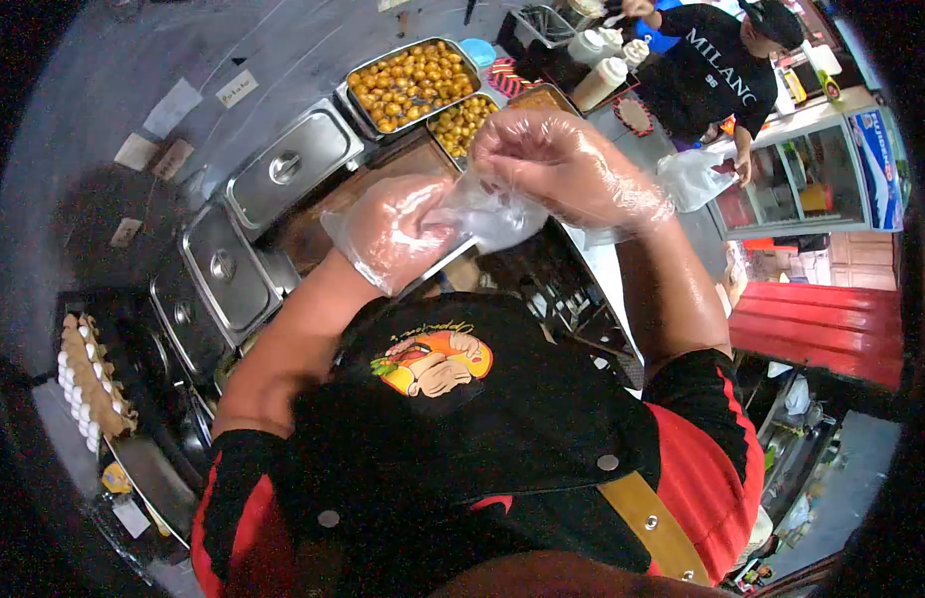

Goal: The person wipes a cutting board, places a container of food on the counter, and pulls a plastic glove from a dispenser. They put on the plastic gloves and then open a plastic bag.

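Note:
Clear plastic gloves cover both hands, which are raised close together in front of my chest. My left hand [397, 227] is closed on a crumpled clear plastic bag [502, 217] that hangs between the hands. Fingers curled inward, my right hand [557, 164] pinches the upper part of the same plastic. Behind the hands lie a steel tray of small browned potatoes [407, 85] and a second tray of yellowish ones [462, 127], partly hidden by my right hand.
Lidded steel pans [295, 167] line the counter at the left, with egg trays [92, 379] at far left. Sauce bottles [600, 84] stand at the back. A person in a black shirt [716, 75] holds a plastic bag [693, 179] beside a glass display case [801, 179].

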{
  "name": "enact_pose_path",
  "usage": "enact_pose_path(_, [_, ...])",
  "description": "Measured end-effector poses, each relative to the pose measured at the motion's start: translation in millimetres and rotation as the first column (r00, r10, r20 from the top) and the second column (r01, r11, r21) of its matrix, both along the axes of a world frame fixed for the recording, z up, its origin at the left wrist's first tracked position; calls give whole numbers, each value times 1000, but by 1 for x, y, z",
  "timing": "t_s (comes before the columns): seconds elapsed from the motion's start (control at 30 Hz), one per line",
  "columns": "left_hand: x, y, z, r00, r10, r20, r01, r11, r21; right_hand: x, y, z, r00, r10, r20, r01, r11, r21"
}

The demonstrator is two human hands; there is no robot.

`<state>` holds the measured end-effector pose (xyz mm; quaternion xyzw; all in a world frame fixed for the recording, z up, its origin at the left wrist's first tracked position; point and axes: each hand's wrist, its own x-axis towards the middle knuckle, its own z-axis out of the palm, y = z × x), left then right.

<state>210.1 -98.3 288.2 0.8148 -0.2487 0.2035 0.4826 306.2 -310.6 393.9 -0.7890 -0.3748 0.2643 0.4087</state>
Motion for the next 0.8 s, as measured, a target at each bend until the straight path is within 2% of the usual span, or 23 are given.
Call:
enact_pose_path(0.03, [4, -9, -2, 994, 55, 99, -48, 996, -69, 2, -7, -4, 997, -18, -77, 19, 1000, 5])
enact_pose_path(0.07, [10, -22, -5, 998, 40, -56, -49, 983, -179, 2, -14, -9, 983, -44, -180, 64, 992, 110])
enact_pose_path(0.1, [11, -27, -3, 998, 31, -54, -40, 984, -174, 4, -23, -15, 983, -52, -178, 73, 991, 115])
enact_pose_path(0.17, [10, -36, 1, 978, 140, 156, -166, 971, 174, 9, -42, -26, 962, -122, -245, 157, 979, 128])
enact_pose_path(0.23, [23, -56, -5, 977, 85, 198, -127, 969, 211, 10, -63, -31, 956, -155, -248, 190, 974, 124])
enact_pose_path(0.3, [37, -82, -10, 961, -56, 270, 30, 995, 99, 14, -91, -48, 934, -237, -266, 272, 957, 102])
enact_pose_path(0.37, [44, -113, -10, 977, -56, 207, 42, 996, 74, 21, -123, -60, 939, -274, -206, 310, 936, 169])
enact_pose_path(0.43, [54, -145, -15, 978, -106, 180, 92, 992, 83, 28, -161, -66, 906, -330, -266, 372, 920, 126])
enact_pose_path(0.47, [55, -165, -17, 989, -110, 100, 105, 993, 51, 34, -183, -72, 900, -334, -279, 379, 917, 126])
enact_pose_path(0.57, [67, -219, -16, 987, -138, 79, 132, 989, 72, 47, -246, -88, 833, -416, -364, 506, 839, 201])
enact_pose_path(0.63, [78, -242, -36, 981, -183, 69, 179, 982, 60, 56, -287, -91, 801, -468, -373, 559, 808, 185])
enact_pose_path(0.7, [92, -257, -41, 975, -213, 60, 211, 977, 42, 66, -330, -105, 720, -580, -382, 686, 676, 269])
enact_pose_path(0.73, [99, -260, -40, 978, -206, 32, 206, 978, 1, 69, -350, -105, 717, -577, -391, 688, 673, 270])
enact_pose_path(0.77, [106, -261, -38, 980, -199, 8, 199, 979, -37, 72, -370, -106, 672, -652, -351, 738, 626, 252])
enact_pose_path(0.8, [112, -255, -58, 977, -151, -153, 127, 980, -155, 76, -389, -107, 620, -721, -309, 785, 573, 236])
